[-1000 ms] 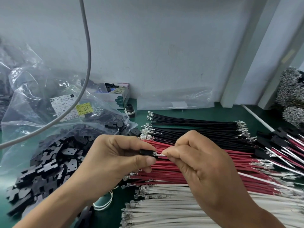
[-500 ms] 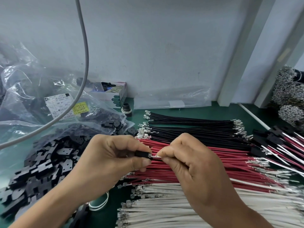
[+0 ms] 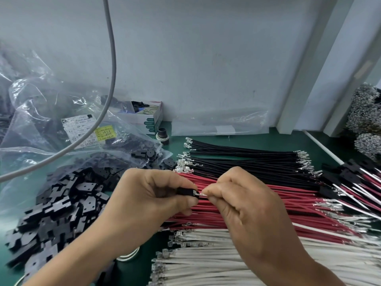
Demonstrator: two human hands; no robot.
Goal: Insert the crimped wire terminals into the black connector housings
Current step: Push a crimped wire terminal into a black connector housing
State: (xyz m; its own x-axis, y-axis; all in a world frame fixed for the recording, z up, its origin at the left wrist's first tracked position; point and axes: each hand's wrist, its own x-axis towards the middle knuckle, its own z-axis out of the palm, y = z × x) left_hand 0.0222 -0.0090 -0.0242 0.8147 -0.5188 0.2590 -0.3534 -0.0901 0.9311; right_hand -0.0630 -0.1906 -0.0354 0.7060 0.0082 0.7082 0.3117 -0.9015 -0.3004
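Far left: clear plastic bags [image 3: 41, 104], crumpled, one bearing a white label [image 3: 79, 129] and a yellow sticker [image 3: 105, 132].
Across them: grey cable [image 3: 112, 65], curving down from the top edge toward the left edge.
Below the bags: heap of loose black housings [image 3: 61, 203] on the green mat [image 3: 268, 141].
Behind, against the wall: small open carton [image 3: 148, 118]; just right of it, a black cap [image 3: 163, 135].
Centre left: left hand [image 3: 148, 203], fingers curled, thumb and fingertips pinching one black housing [image 3: 186, 191], held above the red wires.
Centre right: right hand [image 3: 247, 207], fingers curled, thumb and forefinger pinching a wire whose metal terminal [image 3: 199, 195] touches the housing's open end; how far it is in cannot be told.
Under and beyond the hands, three rows lying side by side: black wires [image 3: 247, 155] farthest, red wires [image 3: 299, 193] in the middle, white wires [image 3: 206, 263] nearest, all with crimped terminals at their ends.
Right: finished assemblies [image 3: 354, 178], black housings with red and white wires.
Far right edge: grey metallic bundles [image 3: 367, 112].
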